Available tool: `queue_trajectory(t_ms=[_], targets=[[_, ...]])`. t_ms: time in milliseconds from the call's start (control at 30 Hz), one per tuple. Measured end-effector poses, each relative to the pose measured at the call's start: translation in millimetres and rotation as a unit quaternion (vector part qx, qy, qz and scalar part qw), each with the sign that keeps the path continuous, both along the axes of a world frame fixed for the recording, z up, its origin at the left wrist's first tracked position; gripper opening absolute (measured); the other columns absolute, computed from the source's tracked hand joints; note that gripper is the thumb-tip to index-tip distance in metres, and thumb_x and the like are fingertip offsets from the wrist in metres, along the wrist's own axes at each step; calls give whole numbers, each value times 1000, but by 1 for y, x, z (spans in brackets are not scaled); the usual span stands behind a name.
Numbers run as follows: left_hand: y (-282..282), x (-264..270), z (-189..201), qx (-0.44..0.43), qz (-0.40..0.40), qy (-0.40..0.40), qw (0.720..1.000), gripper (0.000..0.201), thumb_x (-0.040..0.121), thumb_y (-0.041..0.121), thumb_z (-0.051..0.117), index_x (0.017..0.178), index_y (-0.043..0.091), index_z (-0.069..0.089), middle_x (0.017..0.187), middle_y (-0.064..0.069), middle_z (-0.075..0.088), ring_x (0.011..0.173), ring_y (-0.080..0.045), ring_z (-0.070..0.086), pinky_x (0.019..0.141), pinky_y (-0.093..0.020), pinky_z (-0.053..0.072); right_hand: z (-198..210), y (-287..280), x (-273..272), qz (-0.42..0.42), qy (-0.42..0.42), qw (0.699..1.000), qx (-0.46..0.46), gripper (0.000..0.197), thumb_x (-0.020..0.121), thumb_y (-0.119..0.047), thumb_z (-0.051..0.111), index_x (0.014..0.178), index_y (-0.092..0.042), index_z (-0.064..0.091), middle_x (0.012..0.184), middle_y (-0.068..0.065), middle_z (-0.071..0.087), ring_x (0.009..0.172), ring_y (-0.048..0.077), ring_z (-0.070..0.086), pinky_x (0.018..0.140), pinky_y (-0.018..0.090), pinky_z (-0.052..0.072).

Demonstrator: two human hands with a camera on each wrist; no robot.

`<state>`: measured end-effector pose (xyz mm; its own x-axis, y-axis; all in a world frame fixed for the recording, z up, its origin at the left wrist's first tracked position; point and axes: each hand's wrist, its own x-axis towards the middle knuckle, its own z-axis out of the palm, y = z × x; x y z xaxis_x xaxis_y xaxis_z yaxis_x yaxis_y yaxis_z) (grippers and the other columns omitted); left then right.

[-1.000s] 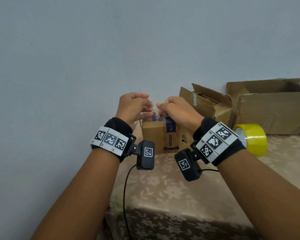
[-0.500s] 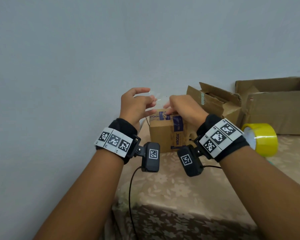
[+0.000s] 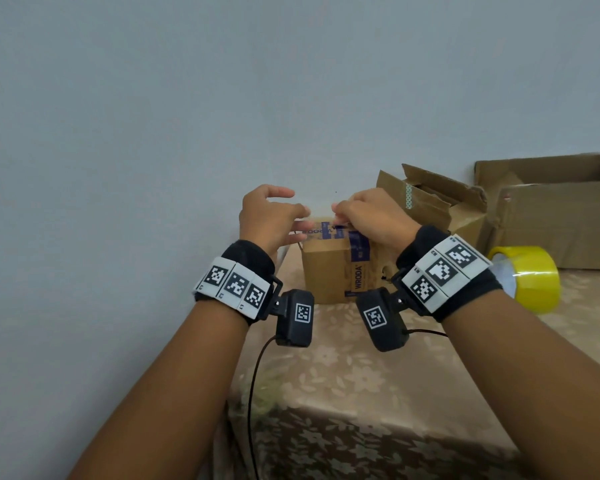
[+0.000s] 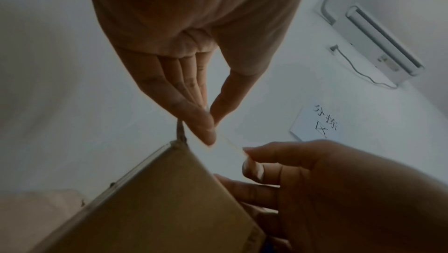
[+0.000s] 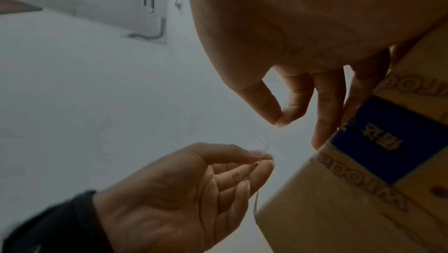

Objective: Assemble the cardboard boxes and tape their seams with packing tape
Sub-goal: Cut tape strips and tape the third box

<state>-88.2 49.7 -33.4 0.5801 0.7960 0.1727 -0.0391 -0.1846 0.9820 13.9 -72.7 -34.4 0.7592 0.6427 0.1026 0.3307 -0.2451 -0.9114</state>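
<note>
Clear tape strip (image 5: 270,142) stretches between both hands, left hand (image 3: 269,216) and right hand (image 3: 368,216) each pinching an end in the fingers; the cardboard box (image 3: 329,271) on the bench (image 3: 326,375) stands just below, nearer the right.

Floral tablecloth (image 3: 361,375), wall-mounted air conditioner (image 4: 383,42).

Even head light; dim, soft wrist views.

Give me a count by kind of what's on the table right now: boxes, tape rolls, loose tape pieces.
Cardboard boxes: 3 (small printed box, open-flapped box, large box)
Yellow tape rolls: 1 (tape roll)
Clear tape strips: 1 (tape strip, pinched by left hand and right hand)
Total: 5
</note>
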Motion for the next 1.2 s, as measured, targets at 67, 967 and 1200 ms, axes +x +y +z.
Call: queue_trajectory(t_ms=[67,967,1200], targets=[[2,1,-3,27,12,21,999,33,85,-2,72,111,15,62,96,-13,75,67,-18,77,55,-27,57,-3,5,-2,-14,-32,999,-13,34,97,-29,59,92,3,68,90,19,73,83,34,68,80,48,54],[19,-2,-24,-38,-6,98,994,32,88,-4,62,116,11,59,91,-10,75,64,-17,71,50,-24,53,-22,27,-6,-102,-198,962,-158,36,90,-34,54,59,-19,43,78,-1,53,105,29,46,97,47,25],[18,-5,-32,-69,-41,125,989,20,94,-4,54,102,11,63,92,-10,69,71,-18,67,50,-21,54,-22,27,-7,-103,-211,958,-167,31,92,-30,52,64,-21,46,91,3,59,109,29,45,103,49,26]])
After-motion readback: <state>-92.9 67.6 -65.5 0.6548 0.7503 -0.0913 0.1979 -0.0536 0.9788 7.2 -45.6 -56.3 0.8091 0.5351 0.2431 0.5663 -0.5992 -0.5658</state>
